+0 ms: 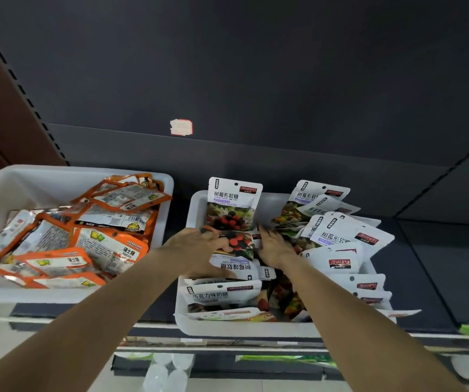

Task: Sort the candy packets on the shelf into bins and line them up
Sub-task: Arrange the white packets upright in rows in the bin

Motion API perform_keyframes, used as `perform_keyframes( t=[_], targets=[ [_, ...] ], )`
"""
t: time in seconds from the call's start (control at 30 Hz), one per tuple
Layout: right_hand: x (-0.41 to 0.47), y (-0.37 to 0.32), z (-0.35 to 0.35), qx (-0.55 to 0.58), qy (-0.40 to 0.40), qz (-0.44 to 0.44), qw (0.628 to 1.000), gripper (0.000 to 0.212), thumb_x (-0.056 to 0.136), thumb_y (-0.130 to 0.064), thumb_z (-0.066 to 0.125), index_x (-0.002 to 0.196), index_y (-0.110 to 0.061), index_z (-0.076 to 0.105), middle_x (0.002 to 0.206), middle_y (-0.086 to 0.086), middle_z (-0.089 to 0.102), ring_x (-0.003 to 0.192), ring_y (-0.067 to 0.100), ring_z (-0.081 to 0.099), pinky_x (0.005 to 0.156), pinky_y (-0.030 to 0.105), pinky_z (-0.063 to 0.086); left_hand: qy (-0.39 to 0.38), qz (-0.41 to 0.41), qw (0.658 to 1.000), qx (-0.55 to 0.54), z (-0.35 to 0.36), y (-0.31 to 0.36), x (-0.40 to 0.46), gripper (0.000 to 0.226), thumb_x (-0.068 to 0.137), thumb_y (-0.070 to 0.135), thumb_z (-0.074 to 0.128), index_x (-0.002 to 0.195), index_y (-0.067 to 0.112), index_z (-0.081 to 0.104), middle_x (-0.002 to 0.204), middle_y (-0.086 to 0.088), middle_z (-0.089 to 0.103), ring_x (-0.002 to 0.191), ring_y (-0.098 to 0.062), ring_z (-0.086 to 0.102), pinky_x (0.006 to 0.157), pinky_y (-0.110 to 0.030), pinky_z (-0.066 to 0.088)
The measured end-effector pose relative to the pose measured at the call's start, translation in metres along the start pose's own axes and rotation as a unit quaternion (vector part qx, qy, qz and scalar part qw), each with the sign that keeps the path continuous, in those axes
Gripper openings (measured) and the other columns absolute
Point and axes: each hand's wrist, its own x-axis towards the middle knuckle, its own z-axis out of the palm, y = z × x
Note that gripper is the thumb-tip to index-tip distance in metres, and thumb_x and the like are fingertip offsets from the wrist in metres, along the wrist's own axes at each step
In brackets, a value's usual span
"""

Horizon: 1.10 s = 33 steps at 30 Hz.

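Note:
Two white bins stand on a dark shelf. The left bin (7, 176) holds a loose heap of orange candy packets (106, 250). The right bin (196, 199) holds several white berry-picture packets, most lying jumbled. One white packet (234, 203) stands upright at the bin's back left. My left hand (196, 244) grips the lower edge of that upright packet, fingers curled round it. My right hand (273, 244) reaches into the pile just right of it, fingers bent down among the packets; what they touch is hidden.
A torn price sticker (181, 127) is stuck on the dark back panel. Bare dark shelf (437, 264) lies right of the right bin. A lower shelf with green price strips (284, 357) and clear wrapped goods (168, 372) shows below.

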Motion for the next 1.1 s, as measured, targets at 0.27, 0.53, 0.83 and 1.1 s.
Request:
perform_keyframes(
  t=[0.27,0.53,0.83,1.1],
  targets=[
    [0.006,0.003,-0.001,0.017,0.021,0.0,1.0,0.059,0.09,-0.029,0.061,0.14,-0.011,0.037,0.145,0.01,0.035,0.135,0.028,0.031,0.111,0.037,0.029,0.01,-0.002,1.0,-0.022,0.002,0.0,0.0,0.071,0.079,0.077,0.039,0.136,0.035,0.038,0.145,0.009,0.039,0.13,-0.015,0.038,0.109,-0.033,0.023],
    [0.003,0.004,-0.001,0.09,0.058,0.01,0.994,0.042,0.086,-0.013,0.064,0.124,-0.009,0.048,0.126,0.011,0.054,0.118,0.026,0.05,0.1,0.036,0.04,0.003,-0.011,1.0,-0.02,-0.001,0.0,0.0,0.069,0.079,0.077,0.038,0.133,0.035,0.04,0.143,0.009,0.042,0.128,-0.015,0.04,0.107,-0.033,0.026],
    [-0.001,0.002,-0.005,0.085,0.072,0.013,0.994,0.03,0.085,-0.013,0.065,0.111,-0.009,0.053,0.114,0.012,0.06,0.106,0.027,0.057,0.089,0.035,0.047,0.009,-0.023,0.999,0.021,0.0,-0.002,-0.003,0.07,0.081,0.077,0.036,0.14,0.04,0.032,0.153,0.008,0.028,0.145,-0.015,0.012,0.117,-0.035,0.008],
    [-0.014,-0.006,-0.019,0.22,0.185,-0.001,0.958,0.02,0.084,-0.015,0.07,0.1,-0.009,0.061,0.098,0.003,0.06,0.095,0.018,0.058,0.077,0.023,0.04,0.013,-0.021,1.0,0.006,-0.011,0.002,-0.007,0.063,0.083,0.072,0.042,0.135,0.036,0.039,0.142,0.006,0.044,0.13,-0.02,0.037,0.109,-0.033,0.022]
  ],
)
